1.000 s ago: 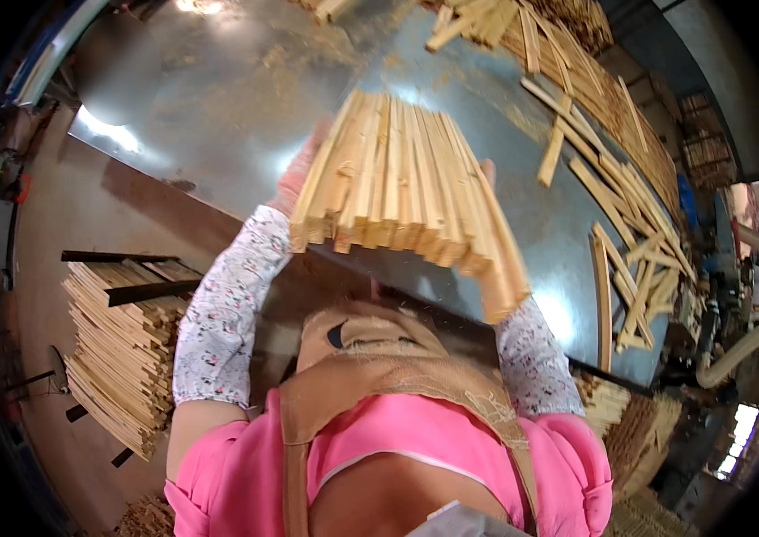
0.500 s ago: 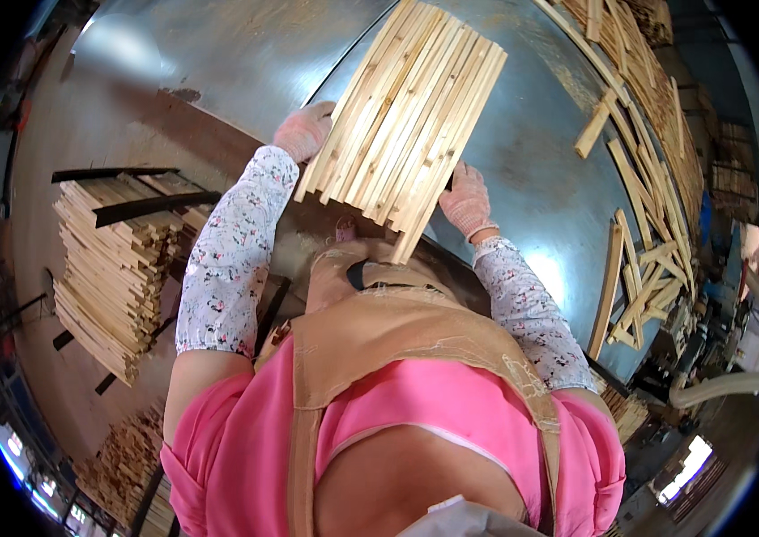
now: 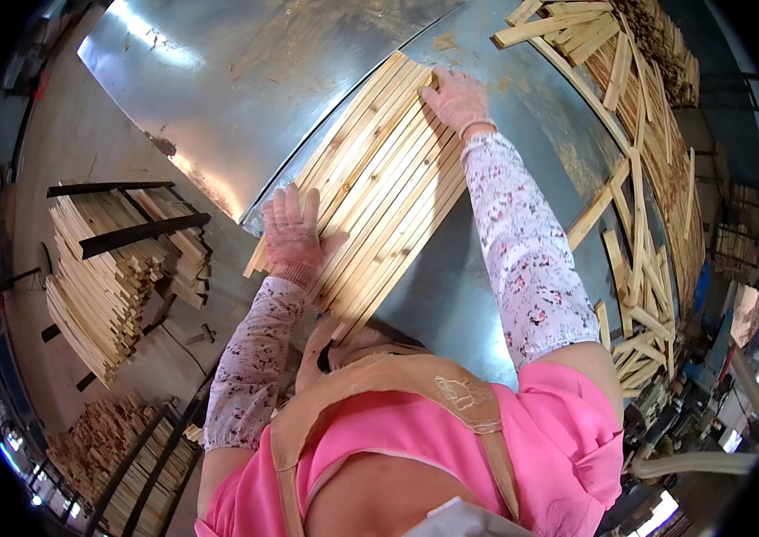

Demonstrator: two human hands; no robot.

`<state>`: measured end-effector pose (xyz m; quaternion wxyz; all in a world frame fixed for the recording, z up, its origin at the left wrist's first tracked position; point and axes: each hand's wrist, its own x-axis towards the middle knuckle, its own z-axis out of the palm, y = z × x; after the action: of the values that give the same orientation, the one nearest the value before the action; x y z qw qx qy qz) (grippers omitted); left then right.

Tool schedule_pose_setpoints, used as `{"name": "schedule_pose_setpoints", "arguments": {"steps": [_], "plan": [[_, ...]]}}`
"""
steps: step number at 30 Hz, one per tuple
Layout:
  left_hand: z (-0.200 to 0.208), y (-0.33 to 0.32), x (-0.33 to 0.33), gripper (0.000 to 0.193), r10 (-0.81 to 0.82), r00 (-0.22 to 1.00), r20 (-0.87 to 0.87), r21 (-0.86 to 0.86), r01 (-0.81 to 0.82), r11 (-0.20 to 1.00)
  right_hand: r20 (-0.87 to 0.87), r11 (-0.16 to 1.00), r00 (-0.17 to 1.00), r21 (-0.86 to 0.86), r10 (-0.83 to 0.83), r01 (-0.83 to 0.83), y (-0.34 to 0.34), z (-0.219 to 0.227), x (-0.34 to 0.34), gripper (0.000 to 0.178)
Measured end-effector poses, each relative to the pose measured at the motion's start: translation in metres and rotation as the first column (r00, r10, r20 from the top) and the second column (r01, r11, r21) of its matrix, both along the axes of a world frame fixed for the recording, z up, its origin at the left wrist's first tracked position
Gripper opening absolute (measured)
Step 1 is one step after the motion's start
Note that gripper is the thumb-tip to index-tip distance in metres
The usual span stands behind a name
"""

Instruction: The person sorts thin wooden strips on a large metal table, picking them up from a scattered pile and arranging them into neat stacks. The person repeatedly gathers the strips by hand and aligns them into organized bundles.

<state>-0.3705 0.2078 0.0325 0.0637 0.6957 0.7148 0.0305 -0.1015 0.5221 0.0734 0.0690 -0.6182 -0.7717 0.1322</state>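
Observation:
A slanting row of pale wooden strips (image 3: 388,170) lies side by side on the metal table, their near ends uneven and jutting past its edge toward my apron. My left hand (image 3: 294,237), in a pinkish knit glove, rests flat on the left near part of the row, thumb spread from the fingers. At the far right corner my gloved right hand (image 3: 458,100) has its fingers bent around the strip ends. Its shadow darkens part of the wood.
The shiny metal table (image 3: 308,54) has a dark seam left of the strips. Loose wooden offcuts (image 3: 635,233) pile along a curved edge at the right. On the floor at left stands a stack of strips (image 3: 106,277) with black bars, and another bundle (image 3: 120,447) sits nearer.
The strips, held up between both hands before, now lie lower on the table. My left hand has moved from their side onto their top; my right hand has gone to their far end.

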Motion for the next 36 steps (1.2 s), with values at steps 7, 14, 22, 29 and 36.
{"name": "schedule_pose_setpoints", "arguments": {"steps": [7, 14, 22, 29, 36], "plan": [[0.017, 0.002, 0.004, 0.071, -0.074, 0.997, -0.010, 0.202, 0.074, 0.977, -0.487, 0.968, 0.856, -0.246, -0.174, 0.057, 0.013, 0.050, 0.010, 0.064], [0.139, 0.071, 0.101, 0.062, -0.340, 0.900, 0.273, 0.385, 0.222, 0.896, -0.696, 0.762, 0.545, -0.630, -0.467, -0.152, -0.106, 0.100, -0.030, 0.079], [0.163, 0.074, 0.078, 0.057, -0.160, 0.976, 0.149, -0.378, 0.206, 0.903, -0.407, 0.817, 0.831, -0.274, 0.379, -0.507, -0.132, 0.118, 0.036, 0.055], [0.069, -0.063, 0.090, 0.066, 0.251, 0.949, 0.191, -0.204, -0.211, 0.956, -0.380, 0.938, 0.864, -0.035, -0.332, 0.345, -0.131, -0.004, 0.213, 0.053], [0.070, -0.035, 0.122, 0.071, -0.013, 0.994, 0.106, 0.122, 0.000, 0.992, 0.127, 0.535, 0.521, 0.250, -0.844, 0.807, -0.108, -0.029, 0.409, 0.061]]}}
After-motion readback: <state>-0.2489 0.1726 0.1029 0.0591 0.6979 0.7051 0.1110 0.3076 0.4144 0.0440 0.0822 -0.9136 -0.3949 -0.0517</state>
